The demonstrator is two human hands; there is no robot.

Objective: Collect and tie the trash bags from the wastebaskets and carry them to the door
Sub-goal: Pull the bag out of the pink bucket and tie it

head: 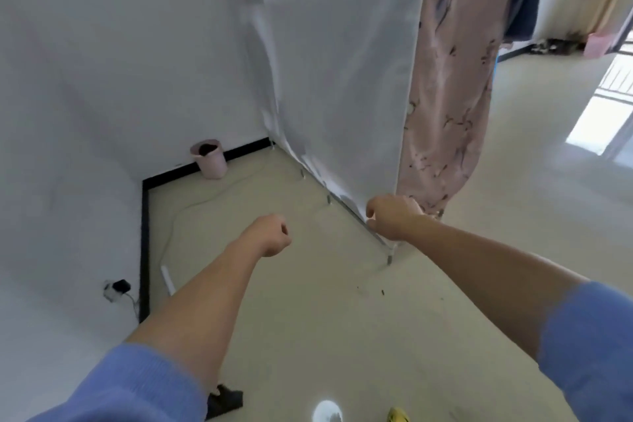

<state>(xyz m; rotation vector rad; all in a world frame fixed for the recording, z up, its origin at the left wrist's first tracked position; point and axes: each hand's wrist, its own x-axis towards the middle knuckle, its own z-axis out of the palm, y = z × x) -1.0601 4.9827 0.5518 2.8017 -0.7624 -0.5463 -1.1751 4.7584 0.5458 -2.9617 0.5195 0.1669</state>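
The small pink plastic wastebasket (209, 161) stands against the wall (102, 79) at 11 o'clock, well apart from both hands. The left hand (270, 235) and right hand (394, 217) are clenched, empty. Its dark trash bag (206, 148) looks light, soft, tearable; I'd gather it at the rim.

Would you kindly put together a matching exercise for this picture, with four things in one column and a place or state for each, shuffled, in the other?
Things:
1. wastebasket
2. charger
3. flowered cloth
4. left hand

Places or states:
A. plugged in low on the wall
B. curled into a fist, holding nothing
C. on the floor, against the black skirting
D. hanging beside the white cover

Pairs: 1-C, 2-A, 3-D, 4-B.
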